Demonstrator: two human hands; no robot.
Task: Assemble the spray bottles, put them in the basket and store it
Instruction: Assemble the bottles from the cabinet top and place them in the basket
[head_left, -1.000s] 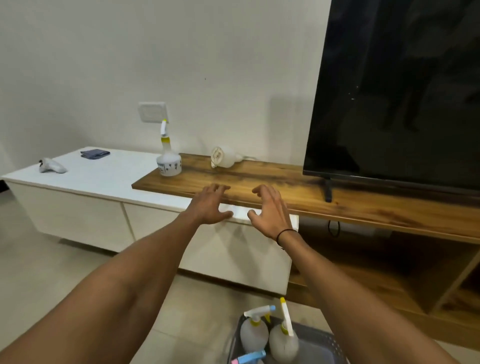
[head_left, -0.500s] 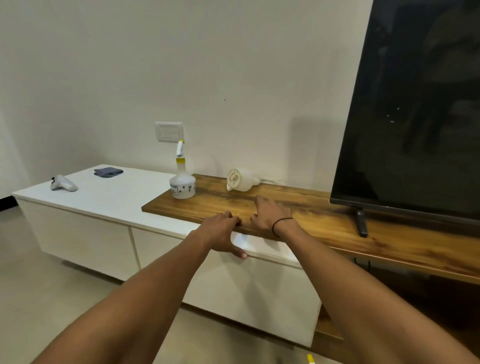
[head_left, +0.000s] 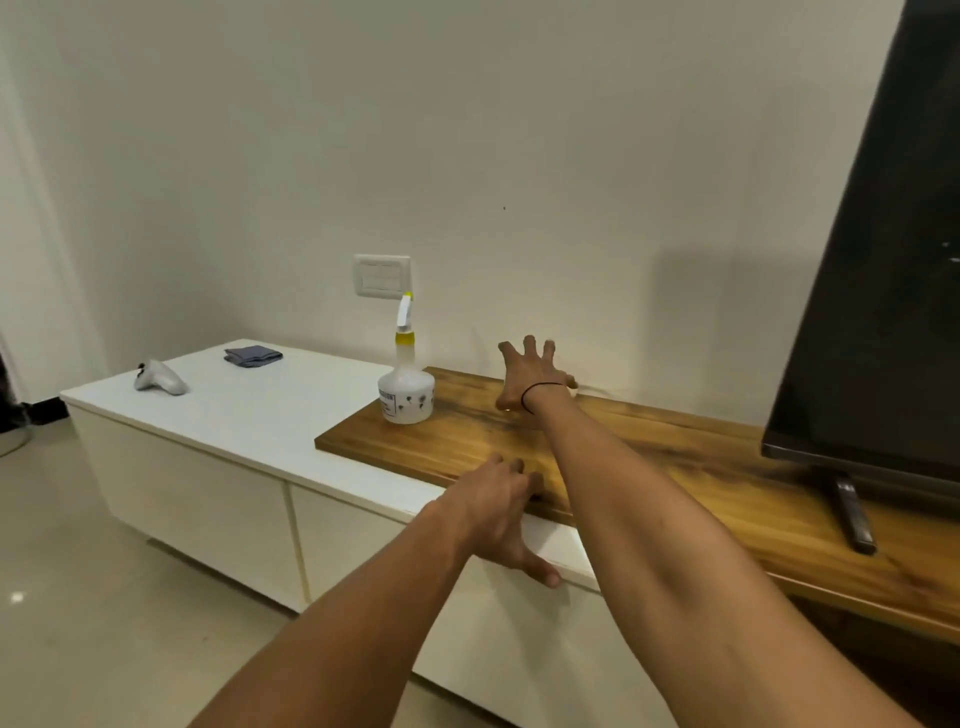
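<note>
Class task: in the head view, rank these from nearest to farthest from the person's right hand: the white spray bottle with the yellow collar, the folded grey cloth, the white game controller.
From the right hand:
1. White spray bottle with yellow collar, just left, on the wooden shelf.
2. Folded grey cloth, farther left, near the wall.
3. White game controller, far left end.

Your right hand (head_left: 530, 376) covers whatever lies behind it on the tabletop (head_left: 649, 457), so you cannot tell whether it touches anything. The TV (head_left: 878, 291) runs off the right edge. The bottle (head_left: 405, 391) label print is too small to read.
</note>
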